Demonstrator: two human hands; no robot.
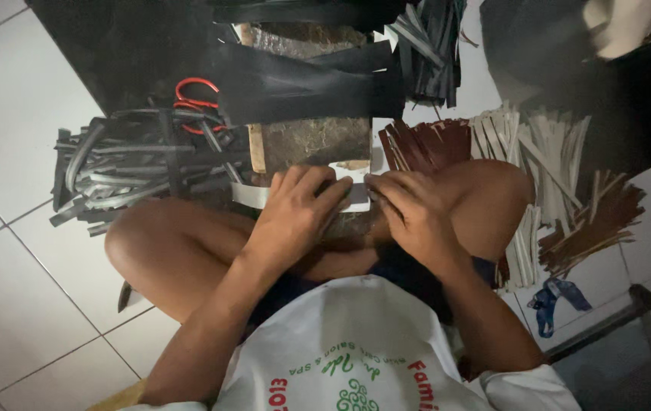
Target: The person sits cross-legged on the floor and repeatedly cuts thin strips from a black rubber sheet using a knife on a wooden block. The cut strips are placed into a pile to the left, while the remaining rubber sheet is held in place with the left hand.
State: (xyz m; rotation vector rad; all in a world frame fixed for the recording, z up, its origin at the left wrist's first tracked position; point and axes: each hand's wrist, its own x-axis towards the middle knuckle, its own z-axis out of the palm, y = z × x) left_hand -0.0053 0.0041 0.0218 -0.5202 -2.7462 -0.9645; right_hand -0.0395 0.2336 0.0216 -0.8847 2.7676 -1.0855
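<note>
Seated cross-legged on the white tiled floor (13, 99), a person's left hand (295, 209) and right hand (409, 209) press a pale flat strip (354, 194) onto a worn wooden board (314, 141), both grasping it; trimming likely calls for the red-handled scissors (196, 103) at ten o'clock.

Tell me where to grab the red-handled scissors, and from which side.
Take the red-handled scissors by the exposed red loops, coming from above on the black mat side. The blades look buried under the grey strip pile, so probably only the handles offer a clear hold.
</note>
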